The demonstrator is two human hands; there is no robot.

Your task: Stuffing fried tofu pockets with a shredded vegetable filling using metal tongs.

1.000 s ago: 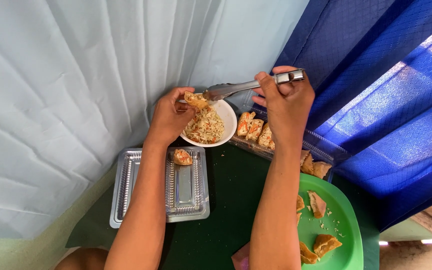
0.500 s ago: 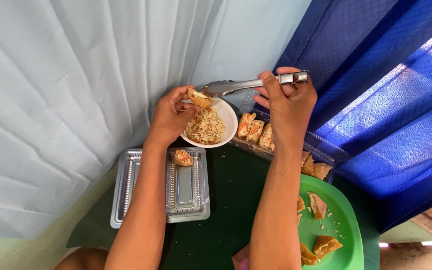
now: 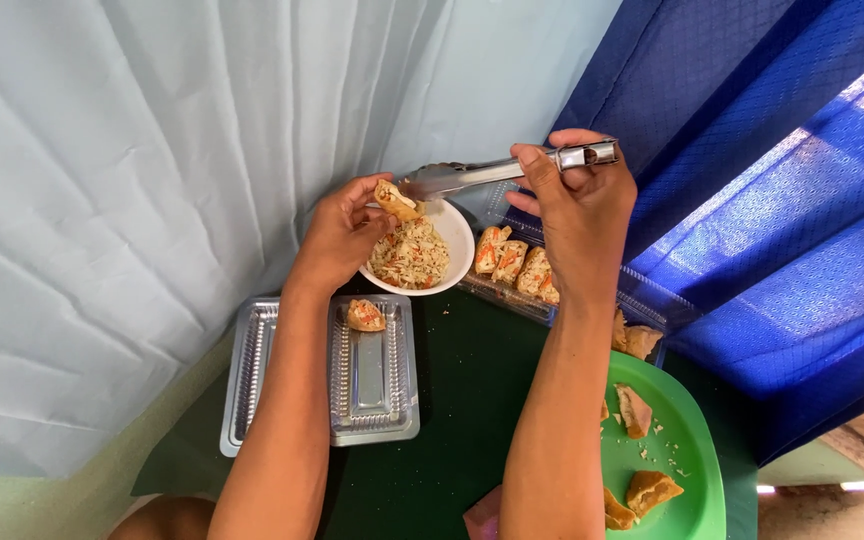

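Since a second ago, little has shifted: the tongs' tips have stayed at the piece of food over the bowl, and both hands have edged only slightly.

Nearest the person, at the right corner of the green tabletop (image 3: 452,400), a green plate (image 3: 697,470) carries several fried golden pieces and crumbs, kept within easy reach of the right arm. Toward the left edge lies an open clear plastic clamshell box (image 3: 372,385), its lid folded flat beside it; one filled fried piece (image 3: 365,316) sits in its far end, judged to be laid there so the rest of the box stays free.

Farther on, a white bowl (image 3: 457,250) of shredded vegetable filling stands near the far edge, and just beside it on the right a clear tray (image 3: 552,300) holds a row of filled pieces (image 3: 512,262).

Left hand (image 3: 342,235): its fingers are curled, pinching a small fried pocket (image 3: 395,200) above the bowl's far rim, probably so that spills drop back in. Right hand (image 3: 577,205): clenched around the handle end of metal tongs (image 3: 492,174), whose tips nearly meet at the pocket. White cloth hangs behind, with blue tarpaulin to the right.
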